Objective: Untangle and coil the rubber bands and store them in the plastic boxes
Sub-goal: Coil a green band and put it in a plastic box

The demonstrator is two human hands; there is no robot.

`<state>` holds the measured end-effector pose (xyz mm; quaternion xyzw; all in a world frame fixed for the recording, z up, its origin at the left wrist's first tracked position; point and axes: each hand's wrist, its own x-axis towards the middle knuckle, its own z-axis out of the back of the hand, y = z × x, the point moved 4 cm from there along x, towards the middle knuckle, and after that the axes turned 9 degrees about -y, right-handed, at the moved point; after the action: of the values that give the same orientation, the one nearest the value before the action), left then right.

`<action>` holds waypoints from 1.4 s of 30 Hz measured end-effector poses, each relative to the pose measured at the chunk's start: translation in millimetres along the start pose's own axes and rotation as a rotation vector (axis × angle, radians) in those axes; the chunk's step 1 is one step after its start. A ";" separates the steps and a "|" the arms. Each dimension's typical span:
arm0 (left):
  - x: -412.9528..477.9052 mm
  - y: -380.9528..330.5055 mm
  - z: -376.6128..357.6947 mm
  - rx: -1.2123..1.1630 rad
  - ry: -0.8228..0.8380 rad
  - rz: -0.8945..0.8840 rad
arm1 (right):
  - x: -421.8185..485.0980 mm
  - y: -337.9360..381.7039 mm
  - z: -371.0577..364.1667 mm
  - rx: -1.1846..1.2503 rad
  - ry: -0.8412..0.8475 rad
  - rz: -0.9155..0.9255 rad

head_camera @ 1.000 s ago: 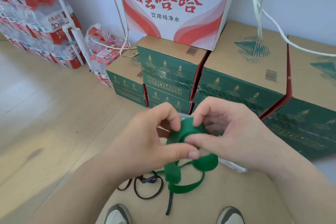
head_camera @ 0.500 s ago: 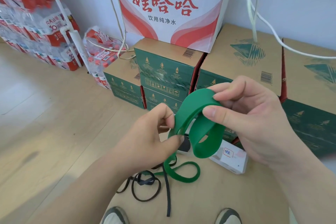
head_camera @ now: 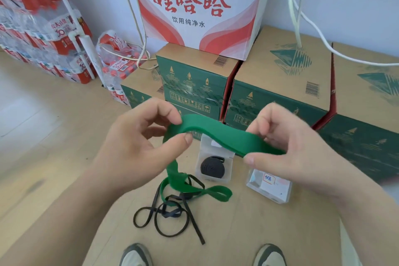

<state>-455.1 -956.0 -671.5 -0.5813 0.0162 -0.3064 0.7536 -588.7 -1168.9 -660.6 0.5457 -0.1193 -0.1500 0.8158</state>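
The wide green rubber band [head_camera: 226, 138] is held up in the air between both hands, a flat stretch of it running from left to right above the plastic boxes. The left hand [head_camera: 138, 147] pinches it between thumb and forefinger at the left end of that stretch, and the right hand [head_camera: 291, 147] pinches it between thumb and curled fingers at the right end. Below the left hand the band drops to the brown cardboard surface [head_camera: 259, 233], where its lower part lies in loose loops, touching and crossing a tangle of thin black rubber bands [head_camera: 172, 216].

Just beyond that tangle, under the raised stretch, 1 clear plastic box [head_camera: 228, 157] sits open with a black coil [head_camera: 212, 167] inside it. To its right a 2nd clear box [head_camera: 269, 188] bears a white label with handwriting; the right hand hides its far edge, so whether it is closed cannot be told.

At the near edge the toes of 2 shoes [head_camera: 136, 255] show. Farther off stand green cartons [head_camera: 194, 84], with a white and red carton [head_camera: 198, 6] stacked on them. White cables [head_camera: 302, 17] hang down the wall on the right, and on the far left wrapped packs of bottled water [head_camera: 38, 28] stand behind a white pipe [head_camera: 75, 34]
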 end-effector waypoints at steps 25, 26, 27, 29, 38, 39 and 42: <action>-16.4 -25.1 -23.0 -0.079 -0.039 -0.127 | 1.8 21.5 -30.4 0.214 -0.060 0.162; -16.8 -22.8 -24.2 -0.110 -0.022 -0.099 | 1.8 22.3 -30.4 0.243 -0.080 0.172; -17.2 -20.4 -25.8 -0.126 -0.003 -0.065 | 1.8 23.1 -30.4 0.271 -0.103 0.176; -20.1 -16.4 -30.8 -0.132 0.037 -0.002 | 1.2 24.3 -29.9 0.301 -0.135 0.178; -31.1 0.6 -54.5 -0.019 0.089 0.111 | -0.4 24.6 -22.4 0.338 -0.194 0.152; -30.6 4.7 -55.7 0.005 0.079 0.133 | -1.2 25.6 -22.6 0.346 -0.183 0.152; -27.6 12.1 -55.3 0.055 0.082 0.161 | -3.8 29.5 -16.7 0.340 -0.184 0.171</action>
<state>-493.2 -989.0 -709.4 -0.5442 0.0851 -0.2687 0.7902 -582.8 -1142.6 -639.7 0.6474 -0.2626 -0.1071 0.7074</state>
